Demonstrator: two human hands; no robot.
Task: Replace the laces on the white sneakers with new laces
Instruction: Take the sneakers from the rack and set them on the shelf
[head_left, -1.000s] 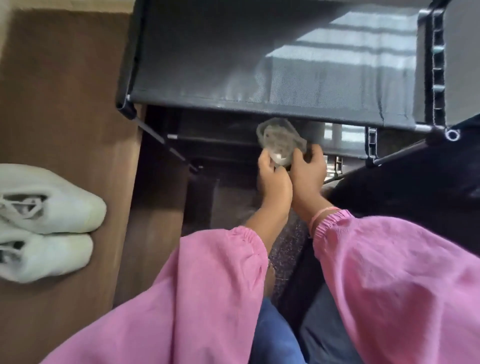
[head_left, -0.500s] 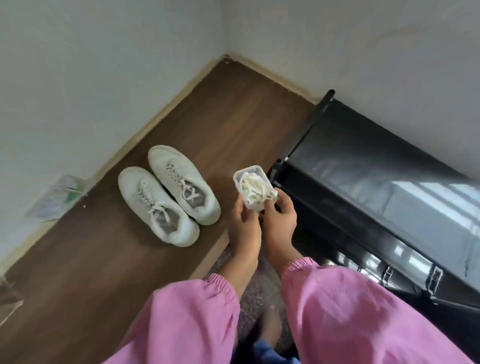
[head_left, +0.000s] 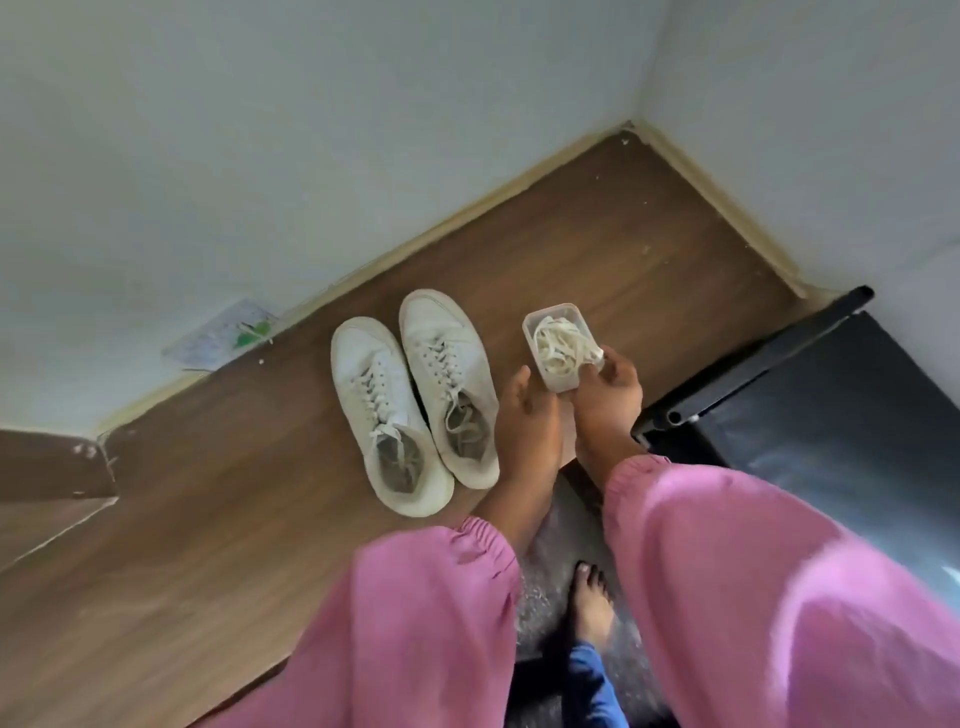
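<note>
Grip: both hands, left hand (head_left: 527, 415) and right hand (head_left: 605, 397), hold container (head_left: 555, 345) of new laces (head_left: 563, 343) | white sneakers (head_left: 415, 400) laced, mid-floor | step: fetching; next, likely unlacing.

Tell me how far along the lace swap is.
Barely begun. Done: the new laces are fetched, coiled in a clear tub. In hand: the right hand grips the tub, with the left hand beside it. Left: both sneakers on the floor still wear their old laces.
</note>
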